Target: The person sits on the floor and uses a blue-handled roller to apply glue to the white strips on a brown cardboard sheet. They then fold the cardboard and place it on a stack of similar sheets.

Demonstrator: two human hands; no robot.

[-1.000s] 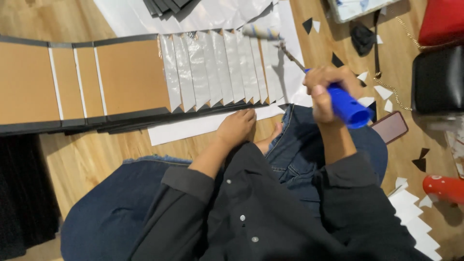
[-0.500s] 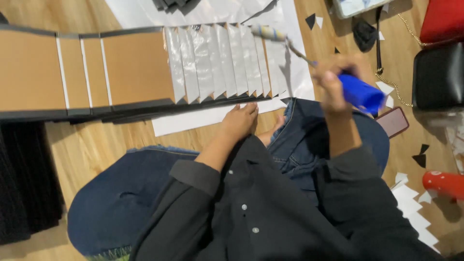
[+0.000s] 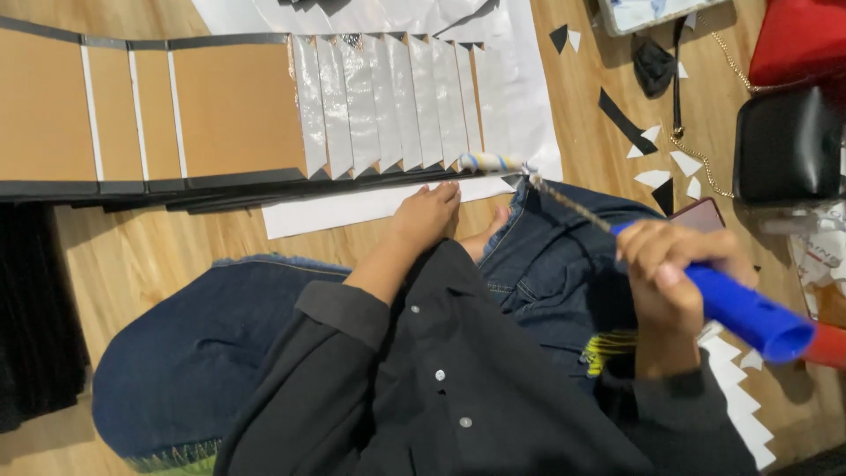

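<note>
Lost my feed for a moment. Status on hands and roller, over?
Right hand gripping blue-handled paint roller, its head at the edge of the silvery strips. Left hand flat on white paper. Nothing blocking.

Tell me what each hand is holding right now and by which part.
The right hand grips a small paint roller by its blue plastic handle, near the metal shaft. The left hand holds nothing; it rests flat on the white paper sheet.

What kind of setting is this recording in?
Probably a home or small workshop floor used for craft work: brown card panels lie on the wooden floor, with paper offcuts scattered about, and the right hand holds a blue-handled paint roller.
</note>
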